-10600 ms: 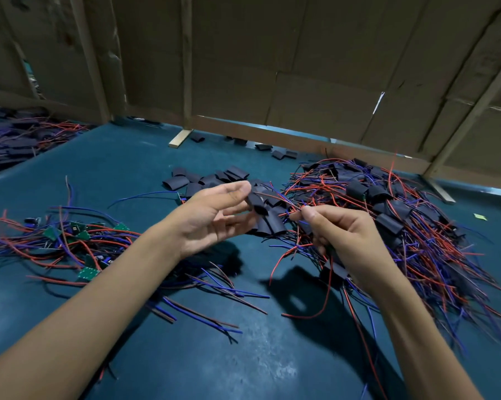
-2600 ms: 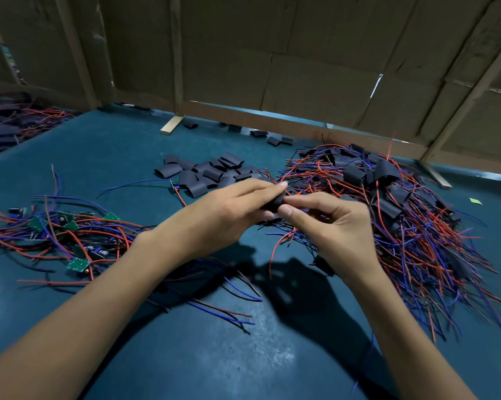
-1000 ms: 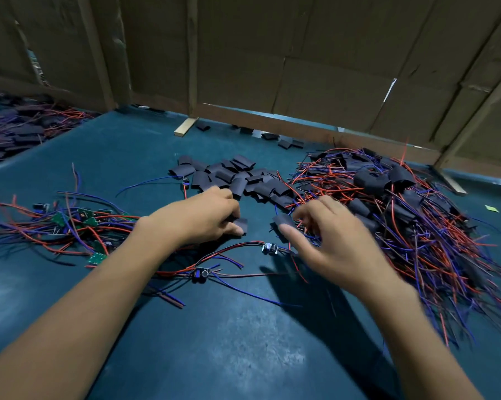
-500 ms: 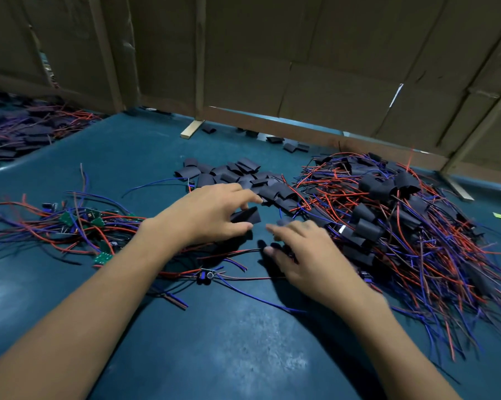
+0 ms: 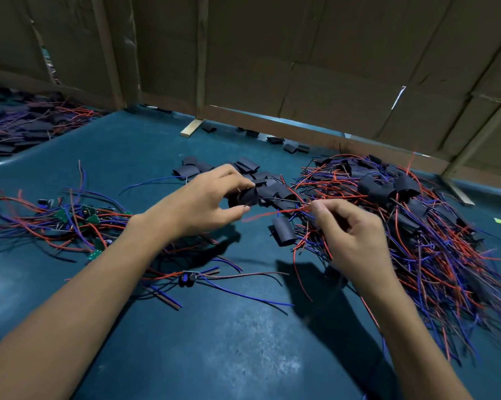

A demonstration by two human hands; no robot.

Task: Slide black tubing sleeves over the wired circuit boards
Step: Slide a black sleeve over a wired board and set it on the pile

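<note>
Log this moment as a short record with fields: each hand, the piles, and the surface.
left hand: holds a black tubing sleeve between thumb and fingers
right hand: pinches the ends of red and blue wires, pointed toward the sleeve
left pile: bare green circuit boards with red and blue wires
middle pile: loose flat black sleeves
right pile: sleeved boards with wires
surface: teal table
</note>
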